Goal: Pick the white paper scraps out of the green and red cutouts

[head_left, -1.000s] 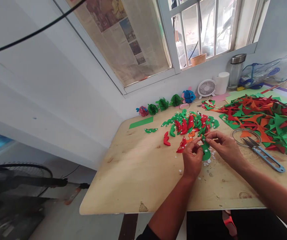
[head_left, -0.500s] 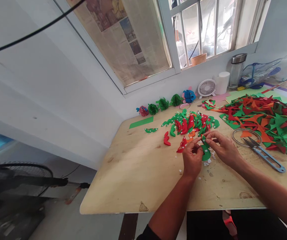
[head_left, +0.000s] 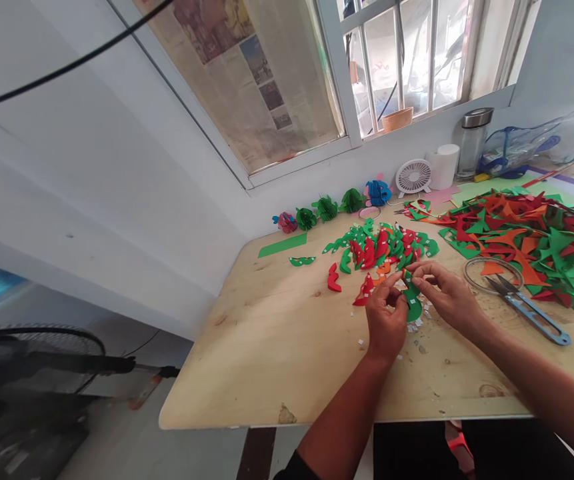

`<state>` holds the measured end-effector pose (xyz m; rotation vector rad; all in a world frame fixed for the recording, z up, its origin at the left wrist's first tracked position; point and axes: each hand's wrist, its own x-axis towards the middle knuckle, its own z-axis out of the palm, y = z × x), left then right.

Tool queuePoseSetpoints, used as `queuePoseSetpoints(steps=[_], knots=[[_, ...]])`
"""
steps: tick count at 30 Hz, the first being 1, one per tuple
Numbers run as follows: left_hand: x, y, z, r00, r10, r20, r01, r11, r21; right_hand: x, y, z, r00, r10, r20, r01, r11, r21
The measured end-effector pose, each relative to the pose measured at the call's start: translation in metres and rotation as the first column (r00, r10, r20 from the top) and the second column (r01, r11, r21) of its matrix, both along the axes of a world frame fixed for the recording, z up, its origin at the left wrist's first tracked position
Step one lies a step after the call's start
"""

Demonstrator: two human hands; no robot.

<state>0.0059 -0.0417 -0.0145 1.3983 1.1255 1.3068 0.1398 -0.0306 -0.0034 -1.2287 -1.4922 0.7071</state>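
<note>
Green paper shape [head_left: 414,307]: hanging between both hands, just above the table [head_left: 267,347], near its front edge
Left hand [head_left: 385,323]: thumb and fingers pinching together on the shape's left side
Right hand [head_left: 444,292]: thumb and forefinger closing on its upper end; exact contact is staying partly hidden
White squares: already sitting on the green face, so it is carrying marks like those in the cut-out cluster [head_left: 381,247] behind
Snips [head_left: 534,312]: lying open to the right, beside the scrap heap [head_left: 527,233], untouched

Bright barred window [head_left: 417,60], washed-out glare, dim lower left, seemingly blurred, stretched edges
</note>
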Motion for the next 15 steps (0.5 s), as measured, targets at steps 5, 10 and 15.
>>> queuePoseSetpoints(steps=[5,10,15], knots=[[0.0002,-0.0011,0.0,0.999,-0.023,-0.03,0.025,0.998,0.055,-0.0002,0.0003,0.0009,1.0,-0.012,-0.026,0.011,1.0,-0.026],[-0.0003,0.0002,-0.0028,0.997,-0.053,-0.064,0.058,0.996,0.07,0.0006,0.0017,-0.0004,1.0,-0.009,-0.022,0.008,0.999,-0.04],[-0.0003,0.0014,-0.0035,0.997,-0.056,-0.062,0.059,0.997,0.051,0.0014,0.0023,-0.0031,1.0,0.007,-0.017,-0.008,1.0,-0.025]])
